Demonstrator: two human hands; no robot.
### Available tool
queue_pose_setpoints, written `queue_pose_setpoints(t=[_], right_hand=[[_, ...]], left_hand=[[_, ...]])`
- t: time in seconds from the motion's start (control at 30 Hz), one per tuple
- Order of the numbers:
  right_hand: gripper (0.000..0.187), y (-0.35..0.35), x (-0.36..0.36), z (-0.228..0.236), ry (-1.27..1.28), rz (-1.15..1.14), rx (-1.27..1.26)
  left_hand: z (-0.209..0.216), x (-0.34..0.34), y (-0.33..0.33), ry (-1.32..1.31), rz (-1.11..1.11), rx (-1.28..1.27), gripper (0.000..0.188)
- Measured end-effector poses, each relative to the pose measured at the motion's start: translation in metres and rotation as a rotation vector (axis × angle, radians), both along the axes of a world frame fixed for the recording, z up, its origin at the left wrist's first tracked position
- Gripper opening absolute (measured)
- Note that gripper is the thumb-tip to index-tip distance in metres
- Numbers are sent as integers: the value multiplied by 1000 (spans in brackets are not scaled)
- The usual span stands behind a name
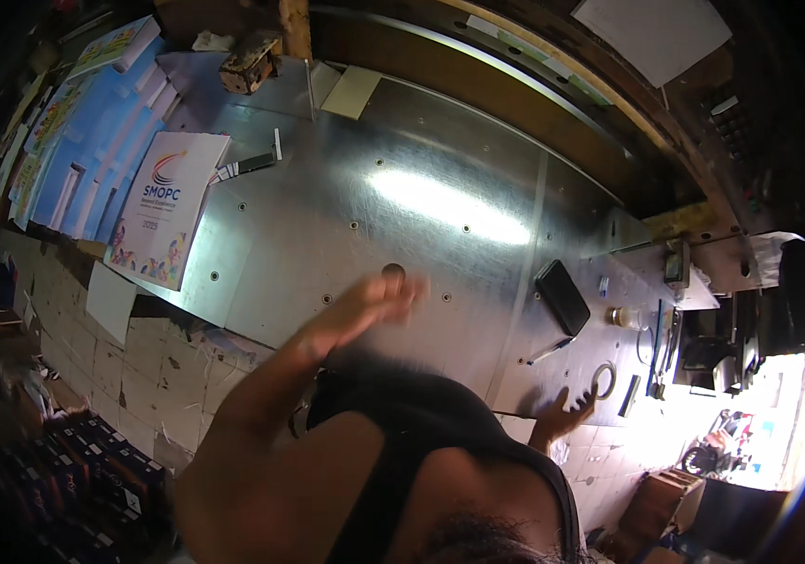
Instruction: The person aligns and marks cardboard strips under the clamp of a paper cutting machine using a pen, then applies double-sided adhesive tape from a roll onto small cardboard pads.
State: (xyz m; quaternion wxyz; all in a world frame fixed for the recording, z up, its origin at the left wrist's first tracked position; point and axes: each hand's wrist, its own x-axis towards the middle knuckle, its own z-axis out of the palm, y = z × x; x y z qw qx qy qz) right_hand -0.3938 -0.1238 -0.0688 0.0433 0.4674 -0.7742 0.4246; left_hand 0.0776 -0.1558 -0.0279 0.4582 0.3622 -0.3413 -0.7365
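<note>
our ring [613, 382] lies near the bench's [299, 249] front edge, toward its right end, apparent long axis running front-to-back; beside it our right hand [564, 415] has its grip spread; our blurred left hand's [369, 308] we cannot tell.

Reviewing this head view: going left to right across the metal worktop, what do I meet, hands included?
White booklet, slim dark tool, blurred left hand, black case, pale ring-shaped roll.
</note>
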Motion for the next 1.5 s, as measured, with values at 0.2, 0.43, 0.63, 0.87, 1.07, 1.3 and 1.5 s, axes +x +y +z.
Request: queue_pose_setpoints(t=[0.2,0.43,0.63,0.87,1.07,1.3,1.5], right_hand=[[53,78,-4,-32,-1051,-484,162],[31,87,-18,-70,-1668,-81,98],[33,94,-27,-83,-1664,-88,54],[44,90,-21,-73,-1597,-183,157],[43,93,-32,-89,-1609,-234,123],[39,97,-42,-101,-1630,-236,100],[39,94,-28,-81,-1578,-200,141]], left_hand=[[-93,49,212,393,113,472,36],[-21,-12,166,317,929,726,47],[-23,-24,161,328,1079,648,43],[-25,-24,161,332,1093,658,45],[-21,-25,158,326,1102,661,42],[-14,-26,156,322,1107,660,42],[-18,-26,159,315,1119,681,47]])
